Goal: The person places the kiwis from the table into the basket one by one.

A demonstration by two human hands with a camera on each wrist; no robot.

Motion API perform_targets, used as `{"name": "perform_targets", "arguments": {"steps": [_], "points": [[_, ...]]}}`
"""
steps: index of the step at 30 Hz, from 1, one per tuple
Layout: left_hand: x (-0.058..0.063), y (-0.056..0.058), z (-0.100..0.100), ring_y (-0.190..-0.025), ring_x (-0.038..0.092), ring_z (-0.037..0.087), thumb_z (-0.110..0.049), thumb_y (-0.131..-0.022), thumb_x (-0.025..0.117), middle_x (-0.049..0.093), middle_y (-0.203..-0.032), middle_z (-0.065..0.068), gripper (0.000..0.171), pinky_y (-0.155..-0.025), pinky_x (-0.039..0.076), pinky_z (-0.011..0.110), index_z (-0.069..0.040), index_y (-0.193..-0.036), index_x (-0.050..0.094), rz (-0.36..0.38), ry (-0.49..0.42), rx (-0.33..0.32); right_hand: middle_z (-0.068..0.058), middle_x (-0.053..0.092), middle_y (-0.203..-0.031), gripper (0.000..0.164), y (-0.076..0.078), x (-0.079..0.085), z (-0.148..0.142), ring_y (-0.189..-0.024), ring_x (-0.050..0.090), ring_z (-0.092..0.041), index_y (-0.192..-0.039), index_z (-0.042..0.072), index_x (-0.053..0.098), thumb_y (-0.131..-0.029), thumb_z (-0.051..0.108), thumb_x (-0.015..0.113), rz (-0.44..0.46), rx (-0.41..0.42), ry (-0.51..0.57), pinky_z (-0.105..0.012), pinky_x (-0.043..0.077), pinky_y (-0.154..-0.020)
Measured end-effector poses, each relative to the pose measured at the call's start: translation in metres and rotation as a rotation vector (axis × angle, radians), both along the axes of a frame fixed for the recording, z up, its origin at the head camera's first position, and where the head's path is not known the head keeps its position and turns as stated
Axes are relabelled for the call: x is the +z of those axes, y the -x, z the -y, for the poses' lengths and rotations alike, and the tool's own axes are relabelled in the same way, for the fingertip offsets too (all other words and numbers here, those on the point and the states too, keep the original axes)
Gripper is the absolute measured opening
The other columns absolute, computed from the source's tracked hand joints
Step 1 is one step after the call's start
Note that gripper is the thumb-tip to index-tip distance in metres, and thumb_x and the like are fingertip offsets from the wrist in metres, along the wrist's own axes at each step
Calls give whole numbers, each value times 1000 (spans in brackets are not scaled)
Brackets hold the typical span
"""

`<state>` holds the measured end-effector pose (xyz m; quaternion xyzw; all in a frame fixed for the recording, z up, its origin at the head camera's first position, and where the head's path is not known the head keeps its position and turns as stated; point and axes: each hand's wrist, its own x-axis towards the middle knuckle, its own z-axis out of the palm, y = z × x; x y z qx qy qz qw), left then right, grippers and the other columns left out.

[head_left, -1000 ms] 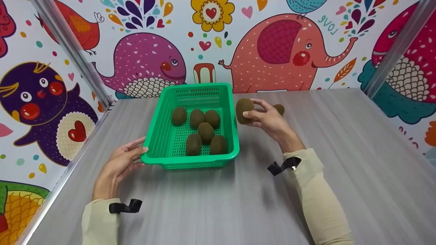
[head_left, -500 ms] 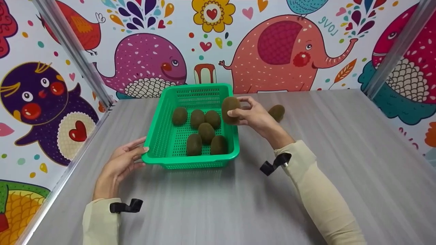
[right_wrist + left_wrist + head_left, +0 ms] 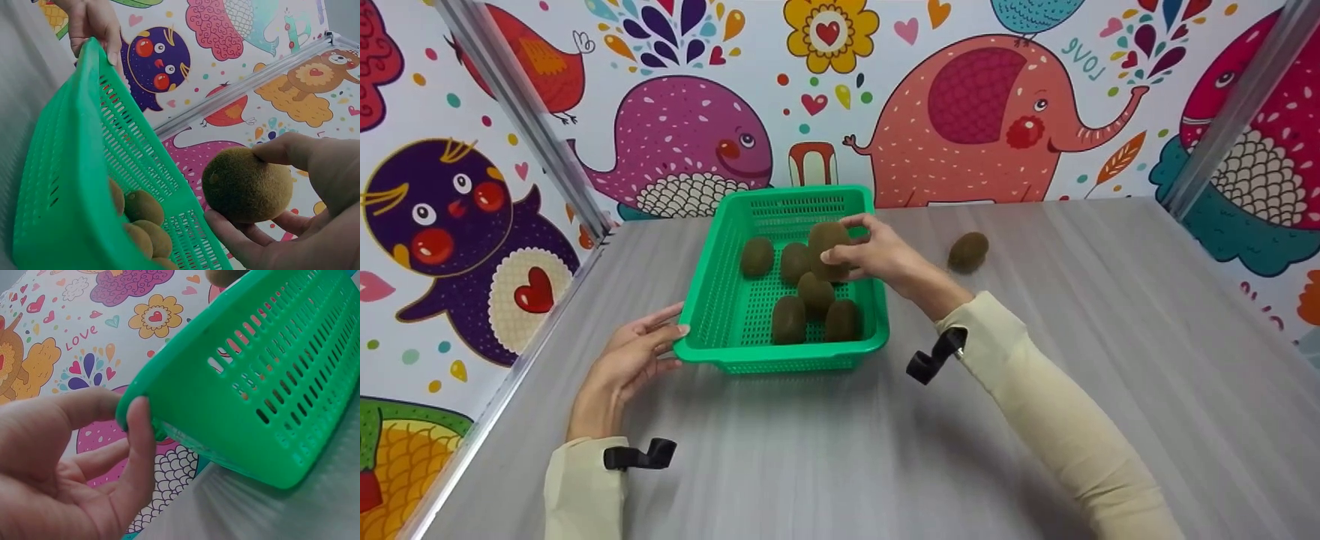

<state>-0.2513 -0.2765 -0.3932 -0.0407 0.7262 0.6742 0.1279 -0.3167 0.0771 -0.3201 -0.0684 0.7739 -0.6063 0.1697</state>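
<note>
A brown fuzzy kiwi (image 3: 829, 247) is held between the thumb and fingers of my right hand (image 3: 885, 256), over the right part of the green plastic basket (image 3: 780, 352). In the right wrist view this kiwi (image 3: 244, 184) is raised above the basket's rim. Several more kiwis, one of them this kiwi (image 3: 789, 320), lie on the basket floor; the held fruit partly covers those behind it. My left hand (image 3: 634, 360) grips the basket's near left corner. Thumb and index finger pinch the rim in the left wrist view, where the hand (image 3: 73, 461) shows close up.
One loose kiwi (image 3: 968, 252) lies on the grey table (image 3: 1035, 315) to the right of the basket. Printed cartoon walls (image 3: 960, 135) rise at the back and sides, with metal posts (image 3: 521, 112) at the corners.
My right hand has carried the kiwi leftward from beside the basket to over its inside. The loose kiwi on the table is now fully uncovered. My left hand stays at the rim.
</note>
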Motion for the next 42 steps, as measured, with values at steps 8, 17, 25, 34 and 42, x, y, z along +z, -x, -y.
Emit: {"name": "perform_targets", "arguments": {"steps": [8,17,25,34,42], "points": [[0,0,0,-84,69,2,-19,-99,64,69,-100,-16,71,-70,57,23,-4,-158,27,7,-3,4,-15,62,-125,65,7,7,28,-107,69,-28,-146,13,37,-92,21,73,87,87,-56,-39,55,-99],[1,1,0,-84,69,2,-18,-99,64,70,-100,-15,71,-70,57,23,-3,-158,26,3,-21,0,-15,60,-121,65,8,-2,55,-89,61,-23,-142,10,38,-91,22,75,119,138,-155,-41,56,-96],[2,1,0,-86,69,1,-18,-99,64,69,-101,-17,72,-70,57,24,-4,-158,26,7,-13,2,-14,53,-132,67,7,-14,74,-96,65,-23,-143,4,36,-91,22,75,146,168,-172,-40,59,-91],[2,0,0,-86,68,1,-18,-99,64,68,-102,-16,71,-70,57,23,-4,-158,27,17,-15,9,-15,47,-146,68,4,-26,85,-123,60,-31,-152,7,36,-94,17,70,161,193,-148,-36,60,-87],[1,1,1,-87,69,2,-20,-98,65,69,-102,-17,71,-72,57,23,-4,-157,28,15,-14,10,-21,60,-134,50,2,-25,89,-120,61,-39,-146,2,45,-99,9,61,154,234,-154,-35,58,-92]]}}
